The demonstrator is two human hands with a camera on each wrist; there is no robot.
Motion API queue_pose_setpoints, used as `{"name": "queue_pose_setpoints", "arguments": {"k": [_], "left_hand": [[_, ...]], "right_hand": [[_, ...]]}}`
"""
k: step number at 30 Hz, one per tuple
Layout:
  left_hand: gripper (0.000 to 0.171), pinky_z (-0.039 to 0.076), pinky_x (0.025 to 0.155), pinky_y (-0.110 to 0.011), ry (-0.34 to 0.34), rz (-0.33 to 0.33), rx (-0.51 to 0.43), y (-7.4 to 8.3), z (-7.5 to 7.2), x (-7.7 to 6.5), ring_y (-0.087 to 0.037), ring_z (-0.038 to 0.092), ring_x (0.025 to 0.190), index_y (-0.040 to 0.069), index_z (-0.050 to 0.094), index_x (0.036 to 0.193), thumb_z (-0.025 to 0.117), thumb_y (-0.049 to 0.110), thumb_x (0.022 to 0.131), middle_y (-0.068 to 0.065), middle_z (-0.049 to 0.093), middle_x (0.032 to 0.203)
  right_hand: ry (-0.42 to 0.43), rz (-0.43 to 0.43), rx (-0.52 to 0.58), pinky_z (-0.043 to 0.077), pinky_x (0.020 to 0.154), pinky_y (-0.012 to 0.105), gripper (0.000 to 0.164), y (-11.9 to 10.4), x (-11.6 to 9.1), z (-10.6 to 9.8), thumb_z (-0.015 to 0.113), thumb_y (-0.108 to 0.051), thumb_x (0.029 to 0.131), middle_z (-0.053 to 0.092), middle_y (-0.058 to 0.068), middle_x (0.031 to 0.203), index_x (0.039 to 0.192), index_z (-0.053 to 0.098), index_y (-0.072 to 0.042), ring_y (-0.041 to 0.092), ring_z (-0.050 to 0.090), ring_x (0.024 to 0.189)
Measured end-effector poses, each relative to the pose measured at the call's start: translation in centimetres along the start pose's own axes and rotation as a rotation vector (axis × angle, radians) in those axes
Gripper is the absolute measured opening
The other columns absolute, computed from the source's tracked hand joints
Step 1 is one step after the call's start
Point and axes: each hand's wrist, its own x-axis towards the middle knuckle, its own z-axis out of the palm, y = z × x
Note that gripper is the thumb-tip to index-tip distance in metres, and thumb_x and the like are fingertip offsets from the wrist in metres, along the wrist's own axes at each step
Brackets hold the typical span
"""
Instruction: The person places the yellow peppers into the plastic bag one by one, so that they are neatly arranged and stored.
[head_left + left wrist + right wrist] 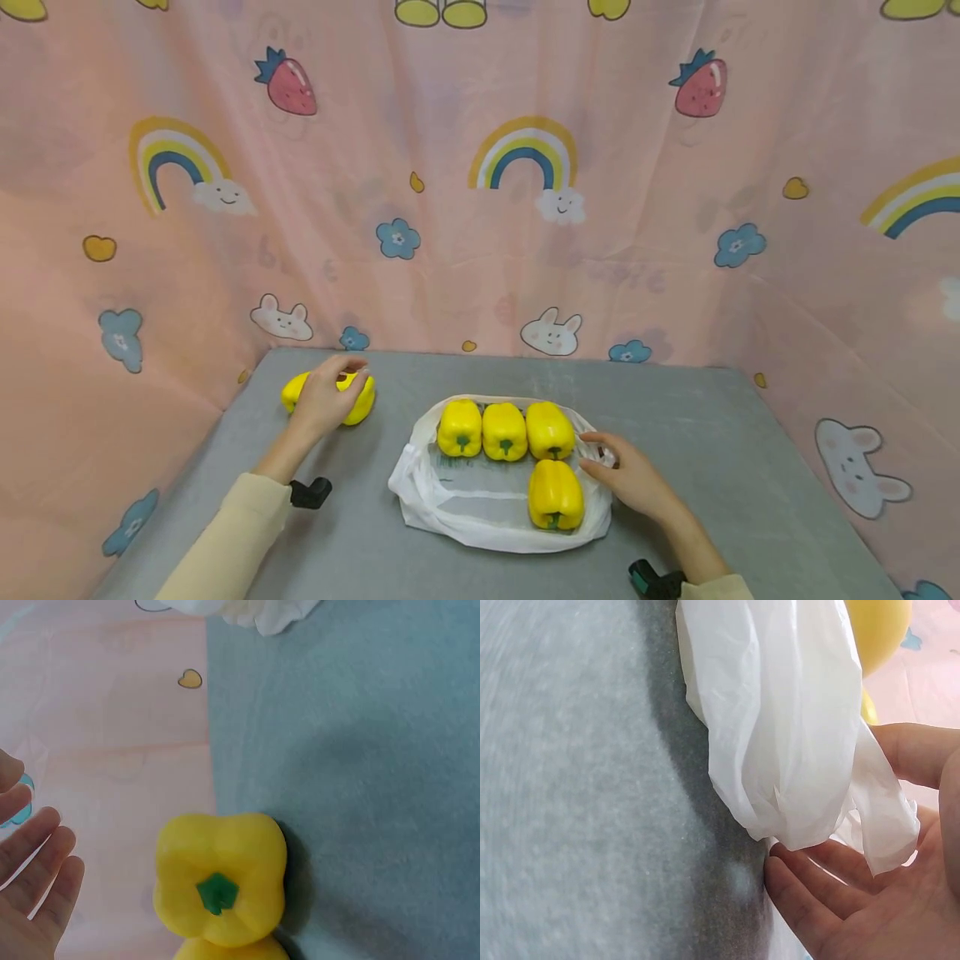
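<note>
Over two yellow bell peppers [362, 402] at the back left, my left hand [327, 398] hovers with its fingers apart. In the left wrist view, those fingers [46, 870] are beside a bell pepper [221, 877] whose green stem faces the camera, with a gap between them. A white plastic bag [431, 517] lies spread in the middle. Inside it, three yellow bell peppers [505, 432] form a row, and another bell pepper [556, 495] sits in front at the right. My right hand [633, 475] holds the bag's right edge, thumb and fingers around the loose plastic [885, 817].
A grey cloth [675, 408] covers the table. Behind and at both sides hangs a pink printed curtain [450, 283]. Each wrist wears a black device [311, 493].
</note>
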Motion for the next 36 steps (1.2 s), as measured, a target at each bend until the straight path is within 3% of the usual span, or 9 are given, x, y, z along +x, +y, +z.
{"name": "queue_pose_setpoints", "arguments": {"k": [15,26,36], "left_hand": [[0.027,0.049,0.099,-0.055,-0.012,-0.133,0.041,-2.3,-0.2,-0.1,-0.040,0.059,0.113,-0.004,0.066,0.123,0.064,0.011,0.100,-0.022,0.065,0.120],[0.031,0.045,0.101,-0.060,-0.048,-0.165,0.102,-3.5,0.2,-0.1,-0.044,0.056,0.116,-0.005,0.064,0.124,0.067,0.010,0.097,-0.025,0.062,0.123],[0.035,0.039,0.106,-0.061,-0.088,-0.236,0.137,-4.0,0.5,-0.5,-0.044,0.051,0.122,-0.004,0.064,0.126,0.069,0.014,0.096,-0.026,0.058,0.127]], "right_hand": [[-0.001,0.005,0.020,0.045,0.101,0.061,0.050,0.0,-0.1,0.1,0.067,-0.032,0.099,0.052,0.020,0.145,0.141,0.057,-0.006,0.041,0.049,0.132],[-0.002,-0.007,0.020,0.046,0.101,0.059,0.050,-0.1,-0.1,0.1,0.067,-0.031,0.099,0.054,0.019,0.144,0.140,0.057,-0.006,0.040,0.050,0.130],[0.000,-0.008,0.016,0.045,0.100,0.060,0.050,-0.2,-0.1,0.0,0.067,-0.031,0.099,0.053,0.020,0.144,0.141,0.057,-0.005,0.041,0.049,0.132]]}}
